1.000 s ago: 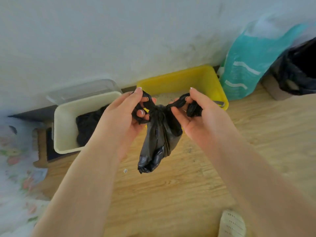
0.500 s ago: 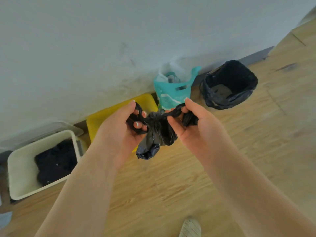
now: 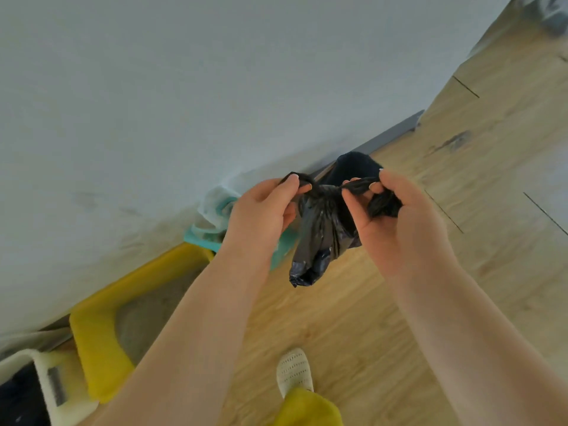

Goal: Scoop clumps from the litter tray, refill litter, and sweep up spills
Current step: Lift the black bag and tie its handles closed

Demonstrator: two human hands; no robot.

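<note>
Slipper (image 3: 294, 371) nearest, then yellow tray (image 3: 101, 339) by wall. We hold bag (image 3: 319, 235) mid-air btwn left hand (image 3: 261, 210) & right hand (image 3: 396, 219), fingers pinching its twisted ends; long axis vertical, bottom down. Vs earlier: view swung right, tray now lower-left.

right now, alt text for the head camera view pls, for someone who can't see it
Two bare hands, left hand and right hand, pull the ends of a small black plastic bag apart at its knotted neck, holding it above a wooden floor. Below left, a yellow litter tray sits against a white wall, with a teal bag partly hidden behind the left hand.
</note>
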